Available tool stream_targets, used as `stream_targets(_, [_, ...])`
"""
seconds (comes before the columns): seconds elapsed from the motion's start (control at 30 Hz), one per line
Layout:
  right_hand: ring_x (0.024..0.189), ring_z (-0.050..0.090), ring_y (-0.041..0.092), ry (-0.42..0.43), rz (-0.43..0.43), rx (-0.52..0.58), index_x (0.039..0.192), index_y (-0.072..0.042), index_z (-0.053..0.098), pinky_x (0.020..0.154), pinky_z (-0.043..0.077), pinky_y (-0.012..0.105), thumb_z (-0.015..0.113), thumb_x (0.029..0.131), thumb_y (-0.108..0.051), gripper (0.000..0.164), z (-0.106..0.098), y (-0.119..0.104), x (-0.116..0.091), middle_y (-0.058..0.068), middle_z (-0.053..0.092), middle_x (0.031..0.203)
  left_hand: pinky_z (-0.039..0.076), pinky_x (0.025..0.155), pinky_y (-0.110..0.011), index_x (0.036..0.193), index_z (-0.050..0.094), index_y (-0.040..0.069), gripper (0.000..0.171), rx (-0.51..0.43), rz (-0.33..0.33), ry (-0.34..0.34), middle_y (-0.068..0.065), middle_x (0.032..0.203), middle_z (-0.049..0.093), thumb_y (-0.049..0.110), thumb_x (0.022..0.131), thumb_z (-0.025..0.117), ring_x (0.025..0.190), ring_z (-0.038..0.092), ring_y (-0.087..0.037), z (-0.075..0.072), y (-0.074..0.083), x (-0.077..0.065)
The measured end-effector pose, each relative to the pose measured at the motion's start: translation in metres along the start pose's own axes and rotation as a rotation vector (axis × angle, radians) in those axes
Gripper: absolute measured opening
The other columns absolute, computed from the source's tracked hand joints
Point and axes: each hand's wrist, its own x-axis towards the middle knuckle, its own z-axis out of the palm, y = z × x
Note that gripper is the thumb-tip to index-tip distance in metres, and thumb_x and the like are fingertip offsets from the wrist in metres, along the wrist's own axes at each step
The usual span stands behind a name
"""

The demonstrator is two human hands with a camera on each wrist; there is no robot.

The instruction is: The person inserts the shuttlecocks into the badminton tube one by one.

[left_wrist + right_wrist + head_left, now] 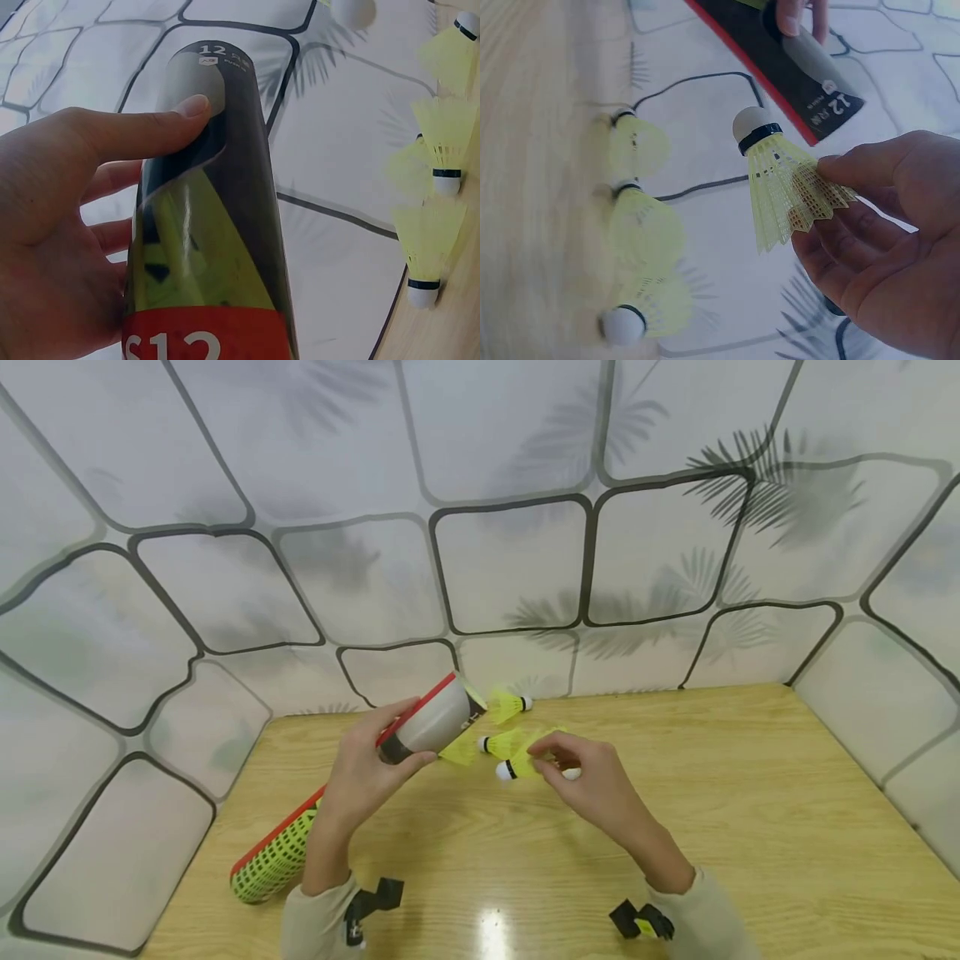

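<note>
My left hand (367, 760) grips a long shuttlecock tube (435, 722), thumb on one side and fingers on the other. The tube tilts, its grey-and-black end raised toward the right. Through its clear part in the left wrist view, yellow shows inside the tube (191, 247). In my right hand (596, 777) a yellow shuttlecock (784, 180) is pinched by the skirt edge, its white cork pointing toward the tube. The held shuttlecock is apart from the tube's raised end. Whether that end is uncovered, I cannot tell.
Several other yellow shuttlecocks lie on the wooden table (720, 793) beyond my hands, among them one with its cork to the right (510, 706) near the wall. A patterned wall covering (517, 568) rises at the table's back and sides.
</note>
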Motion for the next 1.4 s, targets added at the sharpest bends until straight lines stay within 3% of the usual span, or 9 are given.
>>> stream_targets(0.23, [0.084,0.072,0.010,0.076,-0.049,0.016,0.103,-0.009,0.075,0.075,0.059,0.030,0.077,0.089,0.003,0.019,-0.021,-0.006,0.003,-0.003,0.075,0.099,0.056,0.083,-0.048,0.142,0.060,0.011,0.072,-0.028,0.018,-0.001,-0.010,0.135,0.064,0.013,0.078,0.092,0.115,0.063,-0.027,0.002,0.007,-0.001])
stream_targets(0.6, [0.088,0.071,0.014,0.215,-0.099,0.054,0.106,-0.009,0.076,0.080,0.054,0.017,0.076,0.087,0.009,0.025,-0.047,-0.018,0.002,-0.001,0.075,0.100,0.055,0.085,-0.047,0.143,0.060,0.015,0.073,-0.062,0.070,-0.022,-0.005,0.136,0.063,0.015,0.078,0.092,0.116,0.062,-0.024,0.007,0.020,0.003])
stream_targets(0.87, [0.090,0.069,0.008,0.268,-0.106,0.066,0.107,-0.004,0.075,0.082,0.052,0.015,0.073,0.088,0.011,0.024,-0.062,-0.028,0.004,0.004,0.073,0.102,0.056,0.085,-0.046,0.142,0.060,0.017,0.073,-0.079,0.090,-0.024,-0.003,0.135,0.064,0.015,0.077,0.093,0.116,0.062,-0.023,0.009,0.029,0.006])
stream_targets(1.4, [0.093,0.068,0.015,0.375,-0.166,0.162,0.110,0.004,0.071,0.087,0.053,0.021,0.070,0.091,0.011,0.021,-0.076,-0.044,0.010,0.011,0.071,0.103,0.055,0.088,-0.045,0.141,0.061,0.017,0.072,-0.126,0.146,-0.049,0.002,0.136,0.063,0.013,0.077,0.093,0.117,0.062,-0.019,0.021,0.040,0.002])
